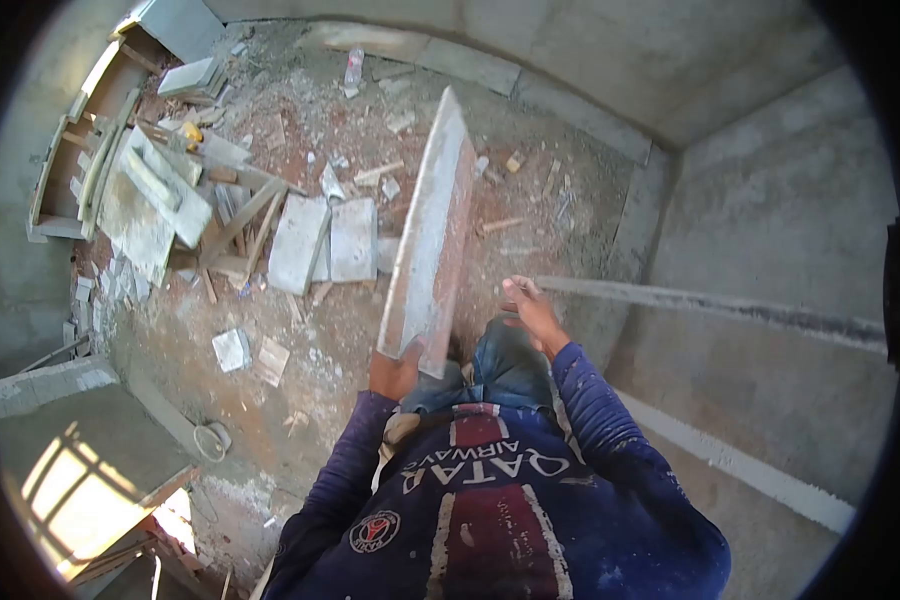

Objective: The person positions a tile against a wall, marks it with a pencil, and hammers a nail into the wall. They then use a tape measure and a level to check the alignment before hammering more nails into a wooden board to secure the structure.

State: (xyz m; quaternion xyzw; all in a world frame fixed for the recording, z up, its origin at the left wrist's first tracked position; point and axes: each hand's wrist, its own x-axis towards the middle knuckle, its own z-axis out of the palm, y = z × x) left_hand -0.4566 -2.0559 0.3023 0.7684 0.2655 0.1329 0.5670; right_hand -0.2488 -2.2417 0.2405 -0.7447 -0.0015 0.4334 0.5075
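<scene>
A long, flat board (428, 235), smeared pale grey, stands up at a slant in front of my body. My left hand (396, 372) grips its lower end, with part of the fingers hidden behind it. To the right of the board, my right hand (532, 312) is raised with the fingers partly bent. Its fingertips are beside the left end of a long thin bar (710, 303) that runs off to the right. Whether they touch the bar or pinch something small I cannot make out.
Pale slabs (298, 243) and wood scraps (260, 225) lie on the rubble-strewn floor (350, 350) at the left. A clear bottle (354, 66) is near the far wall. Concrete walls (770, 200) rise at the right. A round container (211, 441) sits lower left.
</scene>
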